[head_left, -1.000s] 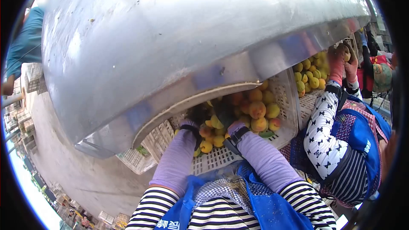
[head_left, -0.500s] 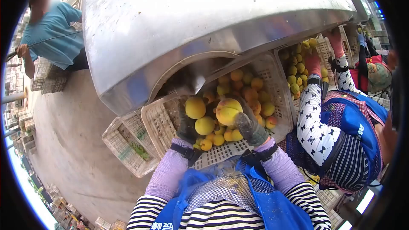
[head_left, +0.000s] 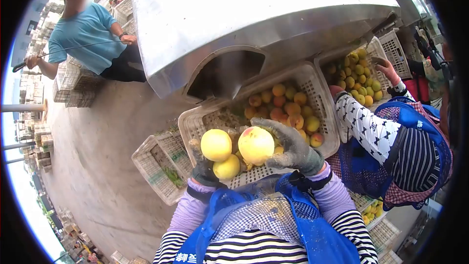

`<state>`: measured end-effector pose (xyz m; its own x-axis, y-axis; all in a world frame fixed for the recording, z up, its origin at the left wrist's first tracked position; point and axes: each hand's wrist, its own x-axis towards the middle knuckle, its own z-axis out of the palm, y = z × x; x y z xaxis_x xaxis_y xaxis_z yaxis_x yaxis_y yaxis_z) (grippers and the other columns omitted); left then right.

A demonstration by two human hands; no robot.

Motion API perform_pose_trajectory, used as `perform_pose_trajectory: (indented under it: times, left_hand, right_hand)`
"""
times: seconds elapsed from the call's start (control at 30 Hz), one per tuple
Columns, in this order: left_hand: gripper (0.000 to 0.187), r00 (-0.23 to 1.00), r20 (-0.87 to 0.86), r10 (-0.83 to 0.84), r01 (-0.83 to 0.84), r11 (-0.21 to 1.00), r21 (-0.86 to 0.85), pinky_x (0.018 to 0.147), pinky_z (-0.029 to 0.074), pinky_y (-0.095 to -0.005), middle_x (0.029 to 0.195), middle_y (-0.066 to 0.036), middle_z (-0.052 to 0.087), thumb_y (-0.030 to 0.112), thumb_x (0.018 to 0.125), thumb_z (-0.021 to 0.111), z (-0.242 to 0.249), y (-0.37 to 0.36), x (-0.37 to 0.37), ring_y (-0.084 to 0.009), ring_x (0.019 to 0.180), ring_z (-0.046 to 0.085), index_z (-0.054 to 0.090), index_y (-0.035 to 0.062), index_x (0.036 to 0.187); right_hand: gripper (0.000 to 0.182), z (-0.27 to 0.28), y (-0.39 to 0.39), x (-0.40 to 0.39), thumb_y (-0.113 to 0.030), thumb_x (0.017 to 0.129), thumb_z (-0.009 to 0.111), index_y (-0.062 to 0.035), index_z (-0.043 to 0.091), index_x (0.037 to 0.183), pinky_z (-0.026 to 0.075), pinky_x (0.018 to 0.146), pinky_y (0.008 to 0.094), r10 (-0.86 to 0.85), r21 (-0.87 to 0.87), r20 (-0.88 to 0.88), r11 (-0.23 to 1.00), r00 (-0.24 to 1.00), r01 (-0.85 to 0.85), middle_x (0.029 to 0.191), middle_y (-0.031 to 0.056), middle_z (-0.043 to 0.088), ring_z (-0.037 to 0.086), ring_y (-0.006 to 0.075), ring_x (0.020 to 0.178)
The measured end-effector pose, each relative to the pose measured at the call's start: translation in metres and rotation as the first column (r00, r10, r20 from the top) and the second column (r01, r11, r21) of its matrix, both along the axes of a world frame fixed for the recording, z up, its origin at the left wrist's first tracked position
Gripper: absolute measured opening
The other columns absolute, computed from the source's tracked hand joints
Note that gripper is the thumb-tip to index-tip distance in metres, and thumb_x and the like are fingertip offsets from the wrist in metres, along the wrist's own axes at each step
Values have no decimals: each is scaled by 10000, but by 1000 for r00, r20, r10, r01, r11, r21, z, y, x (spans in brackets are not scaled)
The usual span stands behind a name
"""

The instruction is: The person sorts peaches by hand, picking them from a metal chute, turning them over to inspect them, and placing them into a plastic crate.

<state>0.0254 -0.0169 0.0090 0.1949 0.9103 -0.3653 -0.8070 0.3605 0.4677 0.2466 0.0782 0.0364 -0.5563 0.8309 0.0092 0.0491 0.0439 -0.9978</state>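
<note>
Two yellow peaches, an upper peach (head_left: 216, 145) and a lower peach (head_left: 226, 167), rest in my gloved left hand (head_left: 205, 170), whose fingers curl round their left side. My gloved right hand (head_left: 295, 147) grips a larger yellow peach (head_left: 256, 145) with a red blush near its top; its far side hides some of the fingers. Both hands are above the near side of a white plastic crate (head_left: 185, 124). Inside that crate lie several yellow and reddish peaches (head_left: 294, 120), heaped mostly toward the right, some hidden behind my hands.
A metal machine (head_left: 273, 24) with an arched opening (head_left: 227, 74) overhangs the crate's far side. Another crate (head_left: 159, 176) stands on the floor at left. A co-worker (head_left: 376, 127) reaches into a fruit crate at right. A person in a blue shirt (head_left: 85, 39) holds a thin rod.
Both hands have drawn back toward my body with the peaches in them. The view has shifted, showing more of the machine's opening. At right, the co-worker's arms have moved over their crate.
</note>
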Motion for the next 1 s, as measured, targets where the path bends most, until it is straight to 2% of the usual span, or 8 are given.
perform_pose_trajectory:
  times: [0.07,0.27,0.33,0.5,0.6,0.73,0.97,1.0]
  left_hand:
    - [688,1000,1,9,-9,998,-54,880,570,-442,1236,-214,609,458,910,655,-1,0,5,-317,1018,661,439,32,1404]
    - [706,999,-29,-20,20,1000,-20,941,559,-415,1252,-197,603,415,866,728,0,6,4,-293,1088,646,448,44,1397]
    - [810,985,174,-17,24,999,-33,973,542,-426,1314,-198,565,508,836,741,-18,8,2,-313,1133,622,417,45,1416]
    - [1048,993,-112,24,-20,999,36,1037,489,-452,1357,-163,539,847,750,550,6,23,-9,-312,1222,562,395,76,1442]
    - [896,934,-291,209,-212,977,22,884,550,-397,1213,-123,604,804,865,415,12,44,-9,-262,1008,631,450,75,1385]
    - [717,920,-348,182,-177,983,46,900,547,-322,1286,-96,585,625,949,518,-1,27,-25,-197,1088,616,462,77,1408]
    - [542,961,-133,242,-239,970,39,932,561,-383,1274,-166,595,353,998,532,-5,33,-35,-266,1120,632,432,31,1423]
    - [542,960,-139,245,-242,970,34,932,561,-383,1274,-166,595,353,998,532,-5,31,-34,-266,1120,632,432,31,1423]
  right_hand:
    - [737,2,11,-2,-243,757,788,-39,506,1407,472,966,394,93,394,181,905,979,-159,1288,185,568,596,310,1072]
    - [777,16,-26,-11,-275,748,805,-42,491,1420,533,843,385,-153,198,175,973,973,117,1250,223,546,622,337,998]
    - [882,13,-25,-31,-299,707,842,-29,442,1447,530,860,405,-369,473,319,860,873,191,1237,220,559,625,340,1018]
    - [730,3,24,-67,-301,676,838,-32,534,1283,527,818,434,-466,444,214,829,859,339,1139,206,586,608,383,987]
    - [704,-12,61,-92,-336,718,810,-48,536,1299,516,824,456,-483,632,297,746,823,209,1150,214,594,608,389,984]
    - [636,-52,58,-107,-426,776,759,-83,564,1276,479,825,526,-630,815,266,552,730,179,1102,204,627,613,418,942]
    - [641,-54,101,-130,-398,760,791,-64,564,1258,492,819,495,-578,800,219,568,786,194,1096,192,633,625,382,932]
    - [669,-47,108,-129,-403,745,805,-62,564,1267,493,839,486,-472,706,394,705,789,69,1122,189,630,628,381,945]
